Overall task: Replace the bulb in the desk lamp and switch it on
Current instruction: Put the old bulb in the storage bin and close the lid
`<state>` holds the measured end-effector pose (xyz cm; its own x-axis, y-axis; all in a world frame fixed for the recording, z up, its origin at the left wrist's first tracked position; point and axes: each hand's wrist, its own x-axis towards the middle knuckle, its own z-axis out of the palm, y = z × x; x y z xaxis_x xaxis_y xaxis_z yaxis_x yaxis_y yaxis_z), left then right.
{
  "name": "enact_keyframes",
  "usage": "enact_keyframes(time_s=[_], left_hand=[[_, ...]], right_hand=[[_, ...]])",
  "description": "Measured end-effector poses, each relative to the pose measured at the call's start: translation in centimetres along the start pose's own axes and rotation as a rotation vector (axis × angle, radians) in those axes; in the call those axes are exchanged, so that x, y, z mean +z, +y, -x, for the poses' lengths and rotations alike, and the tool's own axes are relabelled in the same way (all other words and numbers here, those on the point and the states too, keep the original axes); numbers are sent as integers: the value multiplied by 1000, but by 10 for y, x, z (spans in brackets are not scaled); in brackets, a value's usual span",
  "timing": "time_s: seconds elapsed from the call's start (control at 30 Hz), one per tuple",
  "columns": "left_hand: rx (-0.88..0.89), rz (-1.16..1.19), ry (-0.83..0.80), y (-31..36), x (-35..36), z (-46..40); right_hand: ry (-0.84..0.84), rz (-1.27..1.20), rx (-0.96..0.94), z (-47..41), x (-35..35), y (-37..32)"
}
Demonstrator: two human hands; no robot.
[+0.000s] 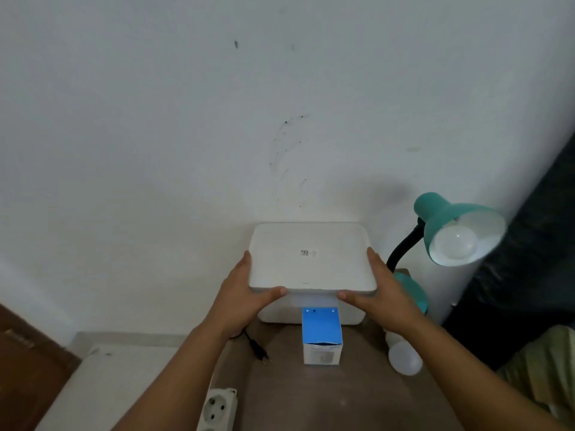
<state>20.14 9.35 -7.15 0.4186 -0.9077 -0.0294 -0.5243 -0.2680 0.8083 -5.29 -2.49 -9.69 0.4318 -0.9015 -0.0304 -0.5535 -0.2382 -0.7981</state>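
Note:
A teal desk lamp [448, 219] stands at the right on a black gooseneck, its shade facing me with a white bulb [454, 244] seated inside, unlit. A second white bulb [404, 357] lies loose on the brown table, under my right forearm. A blue and white bulb box [322, 335] stands in front of a white storage box [280, 314]. My left hand [245, 293] and my right hand [376, 287] grip the two sides of the box's white lid [311, 259], held a little above the box.
The lamp's black plug [259, 353] lies unplugged on the table [311, 399]. A white power strip [217, 410] sits at the table's left edge. A white wall is close behind; a dark object [529, 259] fills the right side.

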Motion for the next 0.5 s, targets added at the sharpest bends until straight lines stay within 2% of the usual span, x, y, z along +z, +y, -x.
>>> enact_keyframes(time_s=[0.27,0.5], left_hand=[[-39,80,74,0,-1,1],[-31,99,122,11,-9,18]], right_hand=[[4,-1,28,-6,-1,6],[27,-36,-22,9,-11,-11]])
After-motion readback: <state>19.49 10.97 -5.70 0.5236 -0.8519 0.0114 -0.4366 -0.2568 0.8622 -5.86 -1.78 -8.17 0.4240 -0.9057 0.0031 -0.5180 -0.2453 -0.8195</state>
